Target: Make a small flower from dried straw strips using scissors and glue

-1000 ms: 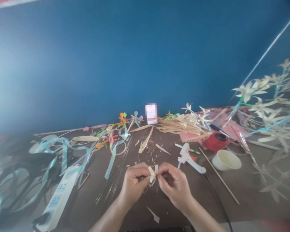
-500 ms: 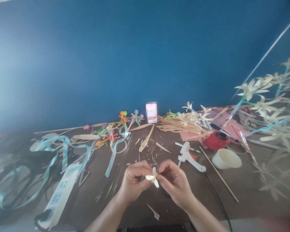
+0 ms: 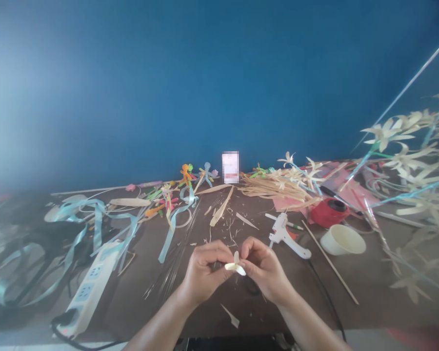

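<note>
My left hand [image 3: 205, 273] and my right hand [image 3: 265, 268] meet over the brown table [image 3: 369, 282] near its front edge. Both pinch a small pale straw flower [image 3: 236, 263] with a few flat petals, held between the fingertips of the two hands. The fingers of each hand are curled and pressed together on it. A white glue gun [image 3: 285, 239] lies just right of my right hand.
A white power strip [image 3: 89, 287] lies at the left among pale blue ribbons [image 3: 95, 224]. A red spool [image 3: 329, 212] and a white cup [image 3: 342, 241] stand at the right. Straw strips [image 3: 274, 187], small coloured figures [image 3: 195, 175] and flowered stems [image 3: 406, 161] crowd the back and right.
The flower has been turned between my fingers, its petals now lying flatter. Both hands have drifted slightly up in the picture.
</note>
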Demonstrator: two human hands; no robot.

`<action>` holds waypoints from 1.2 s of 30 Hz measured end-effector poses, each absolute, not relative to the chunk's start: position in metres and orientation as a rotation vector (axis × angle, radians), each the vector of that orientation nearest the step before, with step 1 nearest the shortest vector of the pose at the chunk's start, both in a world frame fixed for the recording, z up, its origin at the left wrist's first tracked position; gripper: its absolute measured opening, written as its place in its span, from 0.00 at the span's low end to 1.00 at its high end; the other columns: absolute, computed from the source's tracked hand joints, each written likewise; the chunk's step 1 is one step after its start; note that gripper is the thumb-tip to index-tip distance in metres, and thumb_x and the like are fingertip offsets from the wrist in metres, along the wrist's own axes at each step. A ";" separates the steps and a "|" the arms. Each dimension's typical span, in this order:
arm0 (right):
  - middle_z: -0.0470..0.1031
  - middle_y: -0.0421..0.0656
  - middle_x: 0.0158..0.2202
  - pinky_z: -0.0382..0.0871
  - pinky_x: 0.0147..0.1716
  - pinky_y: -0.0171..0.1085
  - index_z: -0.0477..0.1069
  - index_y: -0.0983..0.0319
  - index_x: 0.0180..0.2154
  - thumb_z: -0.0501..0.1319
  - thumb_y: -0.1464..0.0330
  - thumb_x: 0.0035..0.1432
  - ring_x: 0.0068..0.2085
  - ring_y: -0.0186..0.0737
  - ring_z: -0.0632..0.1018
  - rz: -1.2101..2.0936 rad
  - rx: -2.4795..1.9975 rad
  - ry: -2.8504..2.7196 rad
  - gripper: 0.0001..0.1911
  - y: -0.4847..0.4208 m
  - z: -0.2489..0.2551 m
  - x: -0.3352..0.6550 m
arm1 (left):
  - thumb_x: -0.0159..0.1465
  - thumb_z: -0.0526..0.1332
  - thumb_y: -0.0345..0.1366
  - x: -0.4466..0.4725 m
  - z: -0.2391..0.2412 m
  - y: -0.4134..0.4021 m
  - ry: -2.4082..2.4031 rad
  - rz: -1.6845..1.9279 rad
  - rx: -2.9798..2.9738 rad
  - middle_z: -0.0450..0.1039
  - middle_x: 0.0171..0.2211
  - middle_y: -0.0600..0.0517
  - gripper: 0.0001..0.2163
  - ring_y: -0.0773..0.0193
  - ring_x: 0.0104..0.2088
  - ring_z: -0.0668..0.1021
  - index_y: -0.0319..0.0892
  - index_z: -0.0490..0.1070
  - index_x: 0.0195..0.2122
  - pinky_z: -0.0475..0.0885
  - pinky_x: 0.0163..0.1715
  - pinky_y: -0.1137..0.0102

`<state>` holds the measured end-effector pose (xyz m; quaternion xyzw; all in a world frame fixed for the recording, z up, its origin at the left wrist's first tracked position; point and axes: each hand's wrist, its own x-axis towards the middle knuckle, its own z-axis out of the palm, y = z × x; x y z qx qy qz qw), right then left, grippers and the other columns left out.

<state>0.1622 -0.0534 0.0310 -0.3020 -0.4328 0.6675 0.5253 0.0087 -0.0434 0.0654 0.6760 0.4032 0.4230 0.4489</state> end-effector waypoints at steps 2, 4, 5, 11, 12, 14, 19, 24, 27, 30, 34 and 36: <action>0.66 0.36 0.23 0.62 0.23 0.29 0.62 0.61 0.27 0.63 0.67 0.50 0.23 0.29 0.68 1.596 -0.711 -1.030 0.10 -0.053 0.031 0.162 | 0.50 0.64 0.28 0.009 0.065 -0.044 1.018 1.061 1.731 0.72 0.23 0.50 0.04 0.65 0.24 0.72 0.42 0.77 0.24 0.64 0.26 0.72; 0.66 0.36 0.24 0.62 0.24 0.29 0.62 0.61 0.27 0.63 0.67 0.50 0.24 0.29 0.67 1.597 -0.701 -1.025 0.09 -0.053 0.032 0.163 | 0.51 0.64 0.28 0.010 0.064 -0.045 1.032 1.082 1.780 0.72 0.23 0.50 0.03 0.65 0.24 0.72 0.42 0.76 0.24 0.64 0.26 0.72; 0.66 0.37 0.25 0.62 0.24 0.29 0.62 0.61 0.27 0.63 0.68 0.50 0.24 0.29 0.67 1.595 -0.699 -1.026 0.09 -0.053 0.031 0.163 | 0.51 0.63 0.28 0.010 0.064 -0.045 1.034 1.089 1.798 0.72 0.24 0.50 0.03 0.65 0.24 0.72 0.42 0.76 0.25 0.65 0.26 0.72; 0.65 0.36 0.24 0.59 0.23 0.28 0.62 0.61 0.28 0.63 0.69 0.51 0.24 0.28 0.65 1.580 -0.715 -1.050 0.08 -0.052 0.026 0.166 | 0.52 0.63 0.26 0.011 0.059 -0.044 0.929 1.141 1.885 0.72 0.25 0.50 0.06 0.67 0.25 0.73 0.42 0.75 0.29 0.66 0.26 0.73; 0.65 0.36 0.24 0.59 0.23 0.28 0.62 0.61 0.28 0.63 0.69 0.51 0.24 0.28 0.66 1.586 -0.712 -1.051 0.08 -0.052 0.025 0.166 | 0.52 0.63 0.26 0.011 0.058 -0.044 0.927 1.130 1.887 0.72 0.26 0.50 0.06 0.67 0.26 0.74 0.42 0.75 0.30 0.67 0.26 0.73; 0.66 0.37 0.25 0.60 0.24 0.29 0.62 0.61 0.28 0.62 0.70 0.51 0.25 0.29 0.67 1.597 -0.704 -1.046 0.08 -0.053 0.024 0.167 | 0.52 0.63 0.26 0.011 0.057 -0.043 0.933 1.102 1.884 0.73 0.27 0.49 0.06 0.66 0.27 0.74 0.41 0.75 0.31 0.67 0.27 0.73; 0.66 0.37 0.26 0.61 0.25 0.29 0.62 0.61 0.28 0.62 0.71 0.52 0.25 0.28 0.68 1.564 -0.704 -1.005 0.08 -0.055 0.024 0.164 | 0.52 0.62 0.26 0.010 0.056 -0.044 0.951 1.077 1.844 0.72 0.27 0.49 0.06 0.66 0.28 0.74 0.41 0.75 0.30 0.67 0.29 0.73; 0.66 0.36 0.25 0.61 0.24 0.29 0.61 0.61 0.28 0.62 0.70 0.51 0.25 0.28 0.67 1.544 -0.751 -1.005 0.09 -0.057 0.017 0.155 | 0.52 0.62 0.26 0.007 0.048 -0.050 1.023 1.068 1.729 0.71 0.26 0.50 0.04 0.67 0.27 0.73 0.40 0.76 0.27 0.66 0.28 0.74; 0.65 0.36 0.24 0.61 0.24 0.29 0.61 0.61 0.29 0.60 0.69 0.52 0.25 0.29 0.67 1.532 -0.853 -1.084 0.07 -0.056 0.010 0.150 | 0.52 0.63 0.28 0.001 0.039 -0.051 1.083 1.075 1.579 0.70 0.25 0.51 0.03 0.67 0.26 0.72 0.40 0.76 0.24 0.65 0.26 0.75; 0.67 0.36 0.24 0.62 0.24 0.30 0.63 0.61 0.31 0.59 0.69 0.53 0.25 0.31 0.68 1.457 -1.017 -1.338 0.04 -0.045 0.007 0.148 | 0.52 0.63 0.31 -0.011 0.027 -0.049 1.179 1.103 1.385 0.71 0.26 0.51 0.03 0.66 0.28 0.71 0.40 0.76 0.24 0.65 0.28 0.75; 0.71 0.37 0.25 0.63 0.27 0.30 0.68 0.60 0.32 0.56 0.68 0.54 0.27 0.33 0.71 1.023 -1.339 -1.855 0.04 -0.005 0.008 0.146 | 0.52 0.63 0.35 -0.032 0.014 -0.047 1.328 1.164 1.041 0.74 0.31 0.48 0.06 0.66 0.28 0.71 0.39 0.76 0.29 0.66 0.25 0.75; 0.73 0.39 0.31 0.64 0.32 0.31 0.70 0.59 0.34 0.55 0.69 0.54 0.31 0.34 0.73 0.820 -1.483 -2.004 0.06 0.025 0.008 0.140 | 0.52 0.63 0.36 -0.041 0.010 -0.047 1.350 1.205 0.949 0.75 0.31 0.47 0.07 0.66 0.28 0.71 0.39 0.76 0.29 0.66 0.24 0.75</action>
